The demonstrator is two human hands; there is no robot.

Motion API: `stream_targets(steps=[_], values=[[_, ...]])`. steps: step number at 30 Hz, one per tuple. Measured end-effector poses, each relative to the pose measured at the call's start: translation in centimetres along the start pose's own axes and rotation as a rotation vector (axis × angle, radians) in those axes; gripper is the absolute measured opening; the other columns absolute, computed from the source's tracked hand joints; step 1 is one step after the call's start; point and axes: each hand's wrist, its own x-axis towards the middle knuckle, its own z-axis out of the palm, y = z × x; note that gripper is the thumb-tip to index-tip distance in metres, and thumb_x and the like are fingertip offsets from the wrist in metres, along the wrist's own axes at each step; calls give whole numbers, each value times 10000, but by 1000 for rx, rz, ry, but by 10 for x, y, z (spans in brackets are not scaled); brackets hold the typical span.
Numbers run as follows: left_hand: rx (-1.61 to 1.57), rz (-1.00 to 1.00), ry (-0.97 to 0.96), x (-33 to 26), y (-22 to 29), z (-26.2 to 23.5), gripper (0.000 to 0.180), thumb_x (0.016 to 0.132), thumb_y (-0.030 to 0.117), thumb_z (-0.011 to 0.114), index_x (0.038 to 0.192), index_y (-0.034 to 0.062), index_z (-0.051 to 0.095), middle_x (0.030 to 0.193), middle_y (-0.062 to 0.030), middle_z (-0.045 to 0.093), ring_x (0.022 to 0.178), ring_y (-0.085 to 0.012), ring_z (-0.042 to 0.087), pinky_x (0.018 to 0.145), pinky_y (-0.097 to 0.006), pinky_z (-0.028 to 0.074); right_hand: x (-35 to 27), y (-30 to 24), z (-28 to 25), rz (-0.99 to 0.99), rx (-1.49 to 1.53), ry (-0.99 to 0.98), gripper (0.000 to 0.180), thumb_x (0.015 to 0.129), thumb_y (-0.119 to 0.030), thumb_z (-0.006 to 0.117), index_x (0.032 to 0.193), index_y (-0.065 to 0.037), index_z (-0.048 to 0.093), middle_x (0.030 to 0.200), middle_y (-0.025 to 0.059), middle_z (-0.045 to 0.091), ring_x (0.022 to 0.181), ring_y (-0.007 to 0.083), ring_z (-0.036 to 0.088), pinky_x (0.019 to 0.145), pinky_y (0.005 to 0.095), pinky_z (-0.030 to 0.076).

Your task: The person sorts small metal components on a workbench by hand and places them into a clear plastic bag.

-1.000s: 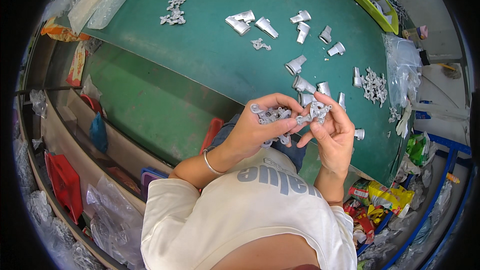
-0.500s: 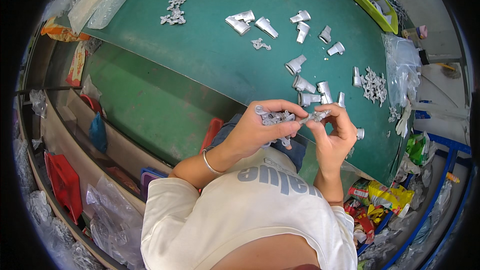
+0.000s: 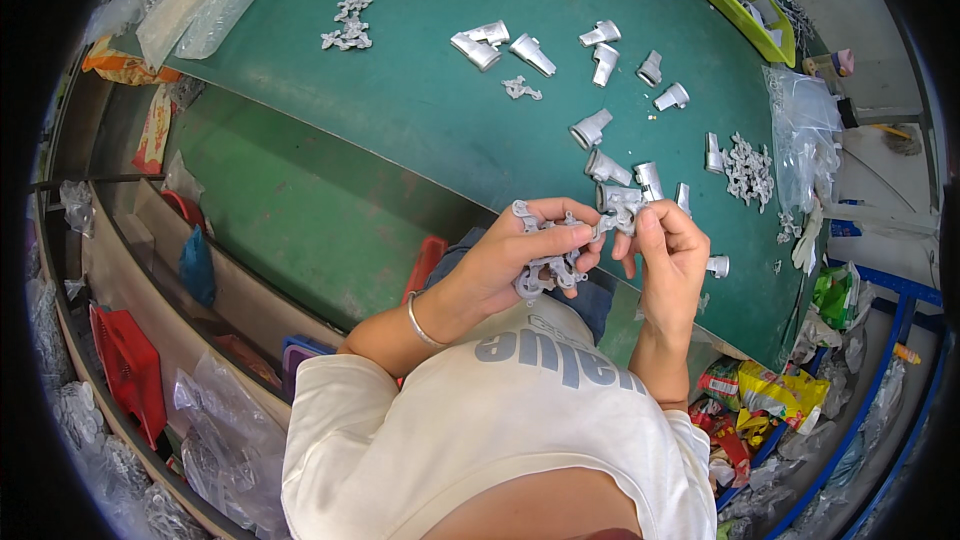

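Observation:
My left hand (image 3: 513, 250) is closed around several small grey metal castings (image 3: 533, 281), which stick out above and below its fingers. Between thumb and fingertips, my right hand (image 3: 668, 258) pinches one more grey casting (image 3: 618, 223), flat with rounded lobes. That piece sits right beside the left thumb tip; whether it touches the castings in the left hand I cannot tell. Just beyond my hands on the green table (image 3: 420, 110), silver tube-shaped metal parts (image 3: 606, 168) lie scattered. To their right is a pile of similar grey castings (image 3: 748, 172).
More castings (image 3: 350, 22) lie at the far left of the table, beside clear plastic bags (image 3: 215, 0). A lime-green basket (image 3: 750, 8) stands at the far right. Blue metal racking (image 3: 880, 360) is at the right, and a red basket (image 3: 128, 370) at the lower left.
The casting in my right hand has turned and now shows its flatter face. My right fingers have shifted slightly, and the castings in my left hand sit more spread.

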Motion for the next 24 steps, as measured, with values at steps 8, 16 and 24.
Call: stream_targets(steps=[8,16,24], values=[[-201,-2,1,14,-6,-22,440,883,298,510,1209,8,455,918,-81,564,759,-133,547,481,-231,472,19,25,9,-148,-333,-100,91,787,-55,633,732,13,607,642,10,490,504,63,436,464,206,333],[-226,129,200,16,-13,-65,151,838,136,552,962,51,542,958,-114,559,771,-172,559,494,-250,500,121,84,33,-622,-974,88,138,722,-94,654,818,-5,610,727,100,561,729,243,513,655,334,403],[-125,238,320,12,-10,-68,278,839,114,557,1102,34,519,935,-84,545,789,-157,543,527,-241,509,137,105,33,-587,-1114,99,121,814,-110,569,777,5,583,693,92,581,663,227,532,622,321,413]])
